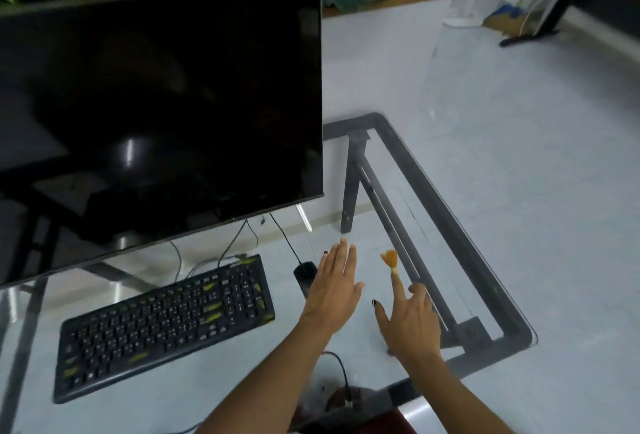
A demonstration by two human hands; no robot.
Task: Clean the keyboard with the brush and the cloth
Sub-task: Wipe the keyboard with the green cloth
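The black keyboard (166, 329) is laid at an angle on the glass desk (485, 281), near the left of the scene, with yellowish scraps scattered among its keys. A small brush (390, 260) with an orange tuft is seen to the right of it, well apart, tuft pointing far. The right hand (410, 324) is spread with its fingers straight, and its forefinger is laid along or against the brush handle; whether the brush is actually gripped cannot be told. The left hand (334, 290) is held flat between keyboard and brush, fingers straight and together, nothing in it. A black mouse (304, 274) is partly hidden behind that hand, its cable run away under a large dark monitor (156, 94). A cloth cannot be made out on the desk. No container is shown.
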